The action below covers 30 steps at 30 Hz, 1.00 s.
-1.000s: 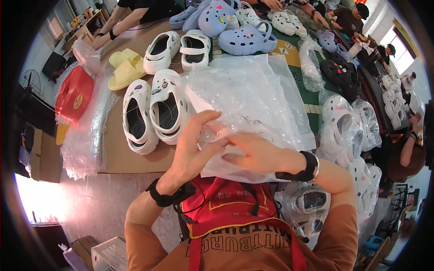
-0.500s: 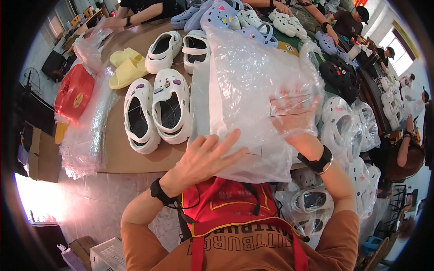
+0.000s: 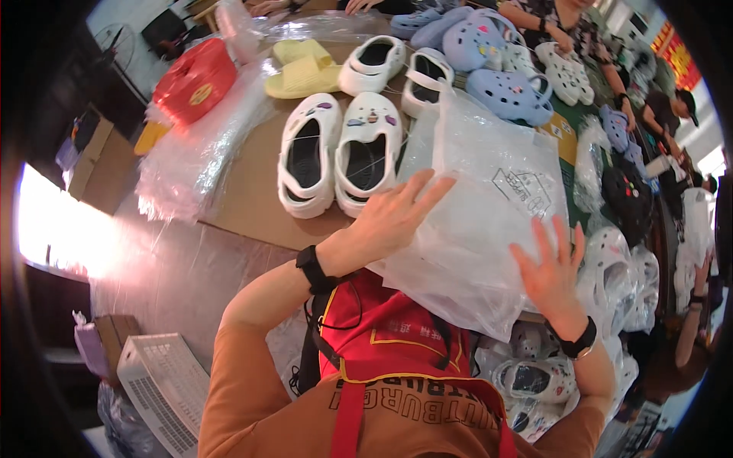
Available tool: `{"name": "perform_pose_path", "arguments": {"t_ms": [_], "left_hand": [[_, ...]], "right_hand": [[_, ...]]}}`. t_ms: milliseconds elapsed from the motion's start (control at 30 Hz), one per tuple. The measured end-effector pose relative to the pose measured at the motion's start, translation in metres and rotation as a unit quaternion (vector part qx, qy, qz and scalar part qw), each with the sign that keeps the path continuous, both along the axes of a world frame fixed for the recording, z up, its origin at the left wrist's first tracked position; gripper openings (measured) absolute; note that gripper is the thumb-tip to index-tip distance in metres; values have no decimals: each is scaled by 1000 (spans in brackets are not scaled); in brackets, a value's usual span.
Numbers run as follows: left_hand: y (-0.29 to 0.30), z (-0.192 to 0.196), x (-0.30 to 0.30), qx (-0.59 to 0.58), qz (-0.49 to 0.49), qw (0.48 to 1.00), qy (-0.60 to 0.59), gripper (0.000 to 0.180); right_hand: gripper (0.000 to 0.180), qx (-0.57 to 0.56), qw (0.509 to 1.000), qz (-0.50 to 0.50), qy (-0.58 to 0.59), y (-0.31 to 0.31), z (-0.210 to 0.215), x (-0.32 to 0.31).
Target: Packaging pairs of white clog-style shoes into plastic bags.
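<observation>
A translucent plastic bag point(image 3: 481, 206) with a dark printed drawing lies nearly flat at the table's front edge, its near end hanging over. On its left edge rests my left hand point(image 3: 385, 225), fingers stretched out and slightly apart. My right hand point(image 3: 551, 271) is spread at the bag's lower right, fingers apart, holding nothing; whether it touches the film I cannot tell. Just left of the bag stand two white clogs with charms, one clog point(image 3: 309, 156) beside the other clog point(image 3: 368, 156). Behind them are another white clog point(image 3: 372, 65) and its mate point(image 3: 426, 80), partly covered by the bag's corner.
Yellow slides point(image 3: 307, 72), a red roll of tape or twine point(image 3: 195, 80) and a stack of clear bags point(image 3: 198, 164) lie at left. Blue clogs point(image 3: 508, 95) sit behind the bag. Bagged white clogs point(image 3: 611, 267) crowd the right and below. Co-workers' hands point(image 3: 561, 38) handle clogs farther back.
My right hand, earlier seen through the bag's film, is now out at its lower right. The bag has settled flatter. My view has turned, so everything on the table appears shifted right.
</observation>
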<state>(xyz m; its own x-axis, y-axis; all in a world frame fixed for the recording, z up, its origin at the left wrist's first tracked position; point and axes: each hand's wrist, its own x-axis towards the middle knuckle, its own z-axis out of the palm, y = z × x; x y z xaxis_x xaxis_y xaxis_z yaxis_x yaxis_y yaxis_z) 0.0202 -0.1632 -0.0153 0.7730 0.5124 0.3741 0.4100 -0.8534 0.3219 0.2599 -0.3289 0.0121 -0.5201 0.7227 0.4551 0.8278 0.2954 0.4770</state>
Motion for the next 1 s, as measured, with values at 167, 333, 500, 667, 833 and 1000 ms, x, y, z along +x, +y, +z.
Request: {"name": "perform_pose_path", "arguments": {"t_ms": [167,333,500,667,833,1000], "left_hand": [[13,0,-22,15,-118,986,-113,42],[44,10,-67,-32,234,946,-223,32],[67,19,-83,-100,345,931,68,38],[89,5,-53,-91,358,926,76,57],[105,-3,-54,-140,348,924,77,47],[111,-13,-91,-187,265,941,-91,45]], "right_hand": [[58,-236,873,-213,369,4,-2,12],[61,-190,904,-120,363,14,-3,12],[46,-209,886,-116,396,27,7,24],[27,-192,824,-114,520,33,26,23],[25,-149,825,-91,538,34,26,26],[24,-129,825,-54,548,34,29,37]]}}
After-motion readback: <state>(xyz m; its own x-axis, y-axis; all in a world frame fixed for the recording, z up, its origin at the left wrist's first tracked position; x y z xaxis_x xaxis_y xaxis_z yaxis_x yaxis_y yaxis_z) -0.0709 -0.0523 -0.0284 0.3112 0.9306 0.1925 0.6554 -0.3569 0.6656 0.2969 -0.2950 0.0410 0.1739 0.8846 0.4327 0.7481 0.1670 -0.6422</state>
